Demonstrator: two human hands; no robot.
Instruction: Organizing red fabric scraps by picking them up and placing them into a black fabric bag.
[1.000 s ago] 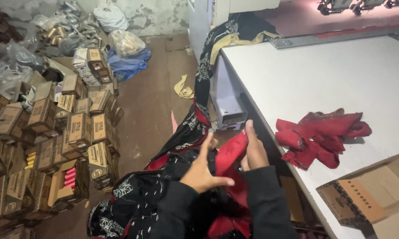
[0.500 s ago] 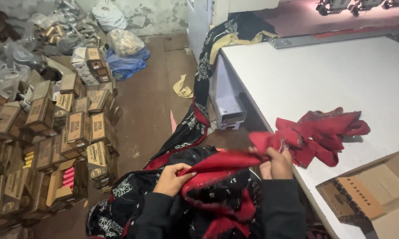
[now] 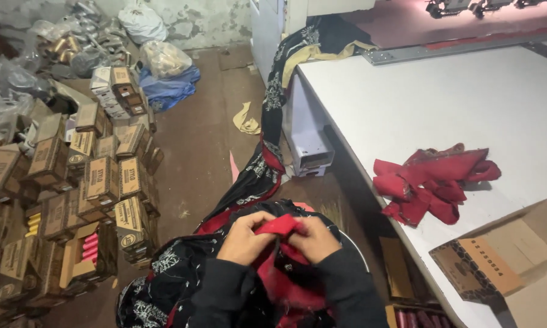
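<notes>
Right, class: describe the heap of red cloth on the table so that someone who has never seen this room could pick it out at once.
Start at the big white table on the right. Near its front edge, just behind an open cardboard box, lies the heap of red cloth. It is plain crumpled red and lies loose, unlike the red cloth in the hands, which is joined to black patterned fabric.

Left hand (image 3: 245, 238) and right hand (image 3: 313, 239) low centre of the frame, knuckles up, fingers curled shut, nearly touching, dark sleeves

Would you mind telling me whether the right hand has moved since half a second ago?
Yes. The right hand has drawn leftward, away from the white table's edge, and now meets the left hand on the red cloth.
</notes>
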